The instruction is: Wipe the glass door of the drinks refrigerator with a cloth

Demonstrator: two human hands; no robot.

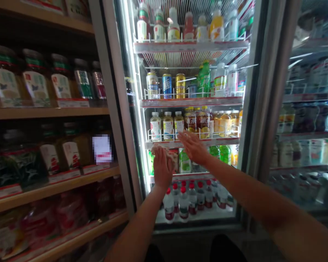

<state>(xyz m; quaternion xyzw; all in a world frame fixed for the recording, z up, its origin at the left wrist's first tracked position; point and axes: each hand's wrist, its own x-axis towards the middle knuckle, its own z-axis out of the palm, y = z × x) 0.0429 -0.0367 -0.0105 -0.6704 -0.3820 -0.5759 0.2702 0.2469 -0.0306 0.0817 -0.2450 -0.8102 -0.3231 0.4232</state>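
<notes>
My left hand (162, 166) is raised against the glass door (196, 120) of a lit drinks cooler, fingers closed on a crumpled pale cloth (166, 152) pressed to the glass. Beside it my right hand (192, 146) is held out with fingers stretched flat, touching or just off the glass; it holds nothing. Behind the glass, at hand height, stand yellow-capped drink bottles (167, 126) on a wire shelf. Green bottles (217, 152) sit one shelf lower, and red-capped water bottles (183, 199) fill the bottom shelf.
Wooden shelves (49, 113) with jars and packaged goods run along the left, close to my left arm. A second cooler door (308, 120) stands to the right past a metal frame (265, 109). Cans (166, 86) and more bottles fill the cooler's upper shelves.
</notes>
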